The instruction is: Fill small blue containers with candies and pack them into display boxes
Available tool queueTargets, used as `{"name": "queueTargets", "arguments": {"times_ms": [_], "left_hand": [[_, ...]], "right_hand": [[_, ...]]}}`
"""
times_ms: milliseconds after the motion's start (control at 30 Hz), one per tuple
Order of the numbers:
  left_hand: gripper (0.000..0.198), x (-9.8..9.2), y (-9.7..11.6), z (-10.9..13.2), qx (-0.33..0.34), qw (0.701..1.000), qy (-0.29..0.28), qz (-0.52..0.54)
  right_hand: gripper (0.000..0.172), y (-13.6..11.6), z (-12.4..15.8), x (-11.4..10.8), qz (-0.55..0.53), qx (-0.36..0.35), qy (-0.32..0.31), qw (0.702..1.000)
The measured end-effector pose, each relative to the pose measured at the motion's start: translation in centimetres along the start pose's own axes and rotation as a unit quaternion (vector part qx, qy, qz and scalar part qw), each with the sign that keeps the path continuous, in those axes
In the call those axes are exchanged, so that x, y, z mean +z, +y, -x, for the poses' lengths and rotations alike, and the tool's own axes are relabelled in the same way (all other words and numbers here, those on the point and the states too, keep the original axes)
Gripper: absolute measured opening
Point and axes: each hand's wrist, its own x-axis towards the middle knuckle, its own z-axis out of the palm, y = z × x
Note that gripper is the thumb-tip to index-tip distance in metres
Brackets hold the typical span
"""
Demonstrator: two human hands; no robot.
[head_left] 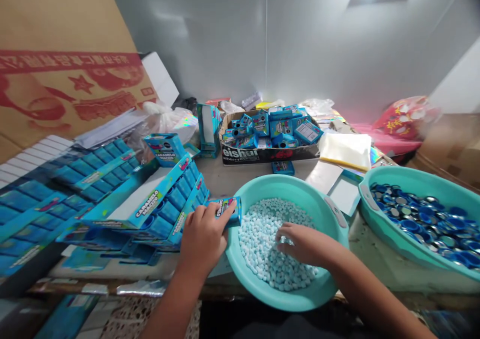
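Note:
My left hand (205, 234) is closed around a small blue candy box (233, 213), held at the left rim of a turquoise basin (285, 303). Pale blue and white candies (268, 259) fill much of this basin. Inside it, my right hand (302, 244) reaches down with curled fingers at the surface of the candies. Whether any candies are between those fingers is hidden. Left of my left hand stands a blue display carton (146, 204) holding several such boxes in a row, with one box (165, 149) lying on top.
An open carton (262, 155) heaped with small blue boxes stands behind the basin. At right, a second turquoise basin (423, 176) holds shiny blue round pieces. More filled display cartons (86, 176) are at left, by a large cardboard box (67, 79). A grey wall (225, 44) closes the back.

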Motion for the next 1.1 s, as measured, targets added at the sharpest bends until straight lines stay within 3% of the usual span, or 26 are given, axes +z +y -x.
{"name": "queueTargets", "arguments": {"times_ms": [167, 300, 400, 467, 533, 600, 700, 800, 867, 933, 1000, 1100], "left_hand": [[0.05, 1.0, -0.7, 2.1, -0.084, 0.986, 0.065, 0.13], [0.039, 3.2, -0.3, 4.7, -0.257, 0.922, 0.104, 0.269], [0.036, 4.9, 0.1, 5.7, -0.355, 0.886, 0.078, 0.287], [0.047, 5.5, 0.2, 6.2, -0.385, 0.87, 0.035, 0.305], [0.064, 5.4, 0.3, 7.3, -0.412, 0.851, 0.027, 0.323], [0.061, 4.8, 0.5, 9.4, -0.412, 0.849, 0.075, 0.324], [0.018, 4.2, 1.0, 13.5, -0.331, 0.885, 0.147, 0.293], [0.02, 4.9, 1.1, 16.4, -0.343, 0.893, 0.171, 0.237], [0.024, 6.0, 0.6, 17.0, -0.373, 0.891, 0.195, 0.172], [0.025, 7.3, -0.1, 17.1, -0.345, 0.907, 0.208, 0.124], [0.026, 8.5, -0.7, 17.0, -0.299, 0.925, 0.203, 0.116], [0.027, 9.2, -0.8, 17.0, -0.294, 0.927, 0.191, 0.133]], "right_hand": [[0.021, 0.6, 0.1, 0.3, -0.01, 0.003, 0.009, 1.0], [0.021, 0.7, 0.3, 0.3, -0.006, 0.006, 0.008, 1.0], [0.02, 0.7, 0.4, 0.1, -0.01, 0.008, -0.001, 1.0], [0.02, 0.8, 0.4, 0.1, -0.011, 0.008, -0.009, 1.0], [0.02, 1.0, 0.4, 0.2, -0.015, 0.005, -0.015, 1.0], [0.02, 1.3, 0.4, 0.4, -0.025, 0.006, -0.016, 1.0], [0.021, 1.9, 0.4, 0.7, -0.034, 0.005, -0.02, 0.999], [0.022, 2.2, 0.5, 0.5, -0.016, 0.002, -0.044, 0.999], [0.026, 2.2, 0.6, 0.2, 0.007, 0.007, -0.07, 0.998], [0.032, 2.0, 0.6, -0.1, 0.033, 0.01, -0.094, 0.995], [0.033, 1.9, 0.5, -0.3, 0.056, 0.008, -0.109, 0.992], [0.024, 2.1, 0.4, -0.5, 0.087, 0.003, -0.128, 0.988]]}}
